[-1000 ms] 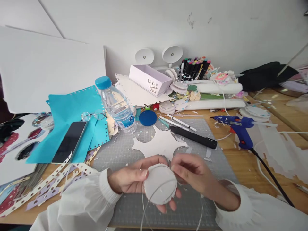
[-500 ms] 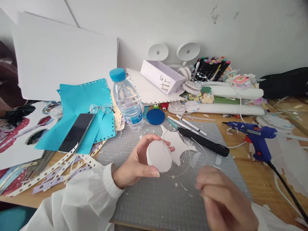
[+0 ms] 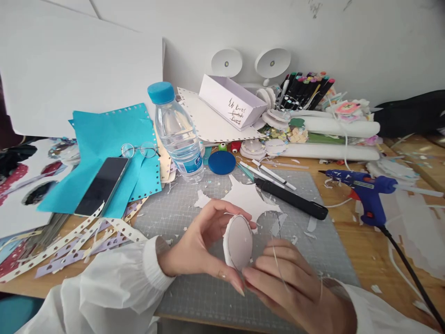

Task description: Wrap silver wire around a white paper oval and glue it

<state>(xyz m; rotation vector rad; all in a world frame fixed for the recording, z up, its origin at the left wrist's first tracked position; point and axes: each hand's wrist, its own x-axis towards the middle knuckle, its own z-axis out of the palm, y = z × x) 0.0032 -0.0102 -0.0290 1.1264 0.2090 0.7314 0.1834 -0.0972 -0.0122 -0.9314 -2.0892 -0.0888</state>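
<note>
My left hand (image 3: 205,246) holds a round white disc (image 3: 239,243) upright by its edge, fingers behind and thumb below. The disc has a flat pale face and a rough, ragged white rim. My right hand (image 3: 292,278) is closed at the disc's lower right, its fingertips close to the left thumb and the rim. A thin white strand (image 3: 276,257) loops over the right fingers. What the right fingertips pinch is mostly hidden. Beneath the hands lies a grey cutting mat (image 3: 205,301); a cut white paper scrap (image 3: 243,192) rests behind the disc.
A black-handled tool (image 3: 292,197), a blue lid (image 3: 221,162) and a water bottle (image 3: 179,134) stand or lie behind. On the right is a blue glue gun (image 3: 365,188) with its cord. A phone (image 3: 102,185) and glasses (image 3: 139,149) rest on blue paper (image 3: 107,125) at left.
My right hand has moved left to the disc. The left hand has turned the disc more edge-on and shifted it slightly right. The whole view has shifted a little.
</note>
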